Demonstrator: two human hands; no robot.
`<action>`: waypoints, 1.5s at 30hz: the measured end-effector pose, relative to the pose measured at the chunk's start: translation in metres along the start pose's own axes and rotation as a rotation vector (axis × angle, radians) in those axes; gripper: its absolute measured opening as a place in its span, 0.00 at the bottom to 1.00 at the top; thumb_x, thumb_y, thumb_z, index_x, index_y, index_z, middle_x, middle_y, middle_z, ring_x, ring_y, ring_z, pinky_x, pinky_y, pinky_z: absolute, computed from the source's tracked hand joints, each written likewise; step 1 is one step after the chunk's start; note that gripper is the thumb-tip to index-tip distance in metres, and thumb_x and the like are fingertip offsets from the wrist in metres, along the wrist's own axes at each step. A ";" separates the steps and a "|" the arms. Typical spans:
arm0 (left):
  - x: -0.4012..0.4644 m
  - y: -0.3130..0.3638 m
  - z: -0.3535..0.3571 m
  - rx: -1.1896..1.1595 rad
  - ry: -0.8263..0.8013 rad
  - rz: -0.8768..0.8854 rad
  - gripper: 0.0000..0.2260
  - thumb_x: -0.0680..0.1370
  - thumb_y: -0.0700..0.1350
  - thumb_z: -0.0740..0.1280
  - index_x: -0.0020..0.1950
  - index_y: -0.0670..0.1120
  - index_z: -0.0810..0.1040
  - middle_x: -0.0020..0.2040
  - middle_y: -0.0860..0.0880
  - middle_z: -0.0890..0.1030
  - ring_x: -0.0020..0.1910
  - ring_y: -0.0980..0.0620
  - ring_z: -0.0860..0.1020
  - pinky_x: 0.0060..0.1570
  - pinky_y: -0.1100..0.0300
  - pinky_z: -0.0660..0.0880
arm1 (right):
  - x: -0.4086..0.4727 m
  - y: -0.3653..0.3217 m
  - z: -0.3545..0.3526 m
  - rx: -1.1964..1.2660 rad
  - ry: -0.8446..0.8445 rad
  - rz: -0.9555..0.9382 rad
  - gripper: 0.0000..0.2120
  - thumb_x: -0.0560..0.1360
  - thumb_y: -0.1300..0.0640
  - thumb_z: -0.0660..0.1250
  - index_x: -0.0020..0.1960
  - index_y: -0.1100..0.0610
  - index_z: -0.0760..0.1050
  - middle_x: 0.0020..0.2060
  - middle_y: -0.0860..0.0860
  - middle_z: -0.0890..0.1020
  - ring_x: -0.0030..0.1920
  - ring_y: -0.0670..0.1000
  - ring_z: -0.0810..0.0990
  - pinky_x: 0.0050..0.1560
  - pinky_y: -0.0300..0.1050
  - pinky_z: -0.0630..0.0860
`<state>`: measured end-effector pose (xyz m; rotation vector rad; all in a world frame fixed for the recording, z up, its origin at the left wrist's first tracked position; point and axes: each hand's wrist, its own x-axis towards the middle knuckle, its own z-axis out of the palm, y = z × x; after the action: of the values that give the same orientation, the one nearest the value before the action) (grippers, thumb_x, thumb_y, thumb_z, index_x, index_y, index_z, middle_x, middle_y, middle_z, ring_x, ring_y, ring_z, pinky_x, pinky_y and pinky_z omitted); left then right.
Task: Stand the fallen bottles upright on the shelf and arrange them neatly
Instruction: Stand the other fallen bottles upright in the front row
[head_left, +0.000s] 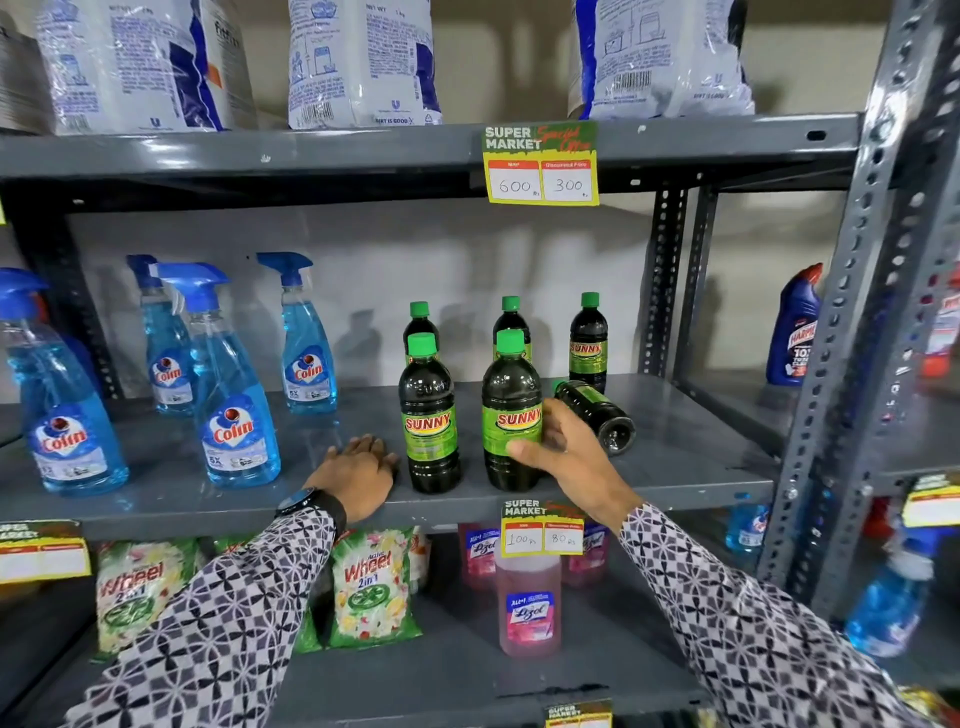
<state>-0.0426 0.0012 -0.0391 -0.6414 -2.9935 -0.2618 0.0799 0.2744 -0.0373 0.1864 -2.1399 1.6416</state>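
On the middle grey shelf (675, 467) stand several dark Sunny bottles with green caps. Two are in front, the front left bottle (428, 415) and the front right bottle (510, 415); three more stand behind, the rightmost at the back (588, 340). One Sunny bottle (597, 413) lies on its side to the right, its base toward me. My right hand (566, 454) wraps around the lower part of the front right bottle, which is upright. My left hand (358, 467) rests flat on the shelf just left of the front left bottle, holding nothing.
Several blue Colin spray bottles (234, 395) stand on the left of the same shelf. White detergent bags (363, 62) fill the shelf above, Wheel packets (371, 587) and pink Lizol bottles (529, 603) the one below. A perforated metal upright (852, 364) borders the right side.
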 end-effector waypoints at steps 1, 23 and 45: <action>0.000 -0.001 0.001 -0.002 0.000 0.001 0.25 0.85 0.52 0.48 0.80 0.43 0.61 0.83 0.42 0.58 0.83 0.45 0.56 0.81 0.44 0.50 | 0.000 -0.005 -0.004 -0.035 0.089 -0.040 0.25 0.75 0.54 0.78 0.69 0.54 0.76 0.58 0.50 0.86 0.59 0.49 0.84 0.62 0.49 0.81; 0.010 0.003 0.005 0.011 0.020 0.031 0.24 0.85 0.52 0.48 0.78 0.45 0.65 0.81 0.42 0.62 0.81 0.44 0.60 0.80 0.42 0.53 | 0.068 -0.034 -0.089 -0.223 0.162 0.720 0.18 0.72 0.52 0.80 0.50 0.59 0.73 0.43 0.60 0.84 0.41 0.58 0.85 0.41 0.54 0.85; 0.011 -0.010 0.010 0.104 0.006 0.049 0.23 0.85 0.52 0.48 0.78 0.45 0.64 0.81 0.41 0.63 0.81 0.42 0.61 0.79 0.41 0.55 | 0.047 0.021 -0.063 -0.092 0.365 0.170 0.31 0.75 0.64 0.74 0.76 0.52 0.69 0.60 0.47 0.84 0.63 0.51 0.82 0.71 0.55 0.75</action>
<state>-0.0568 -0.0021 -0.0489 -0.7000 -2.9570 -0.1039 0.0463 0.3471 -0.0235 -0.3080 -1.9838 1.5234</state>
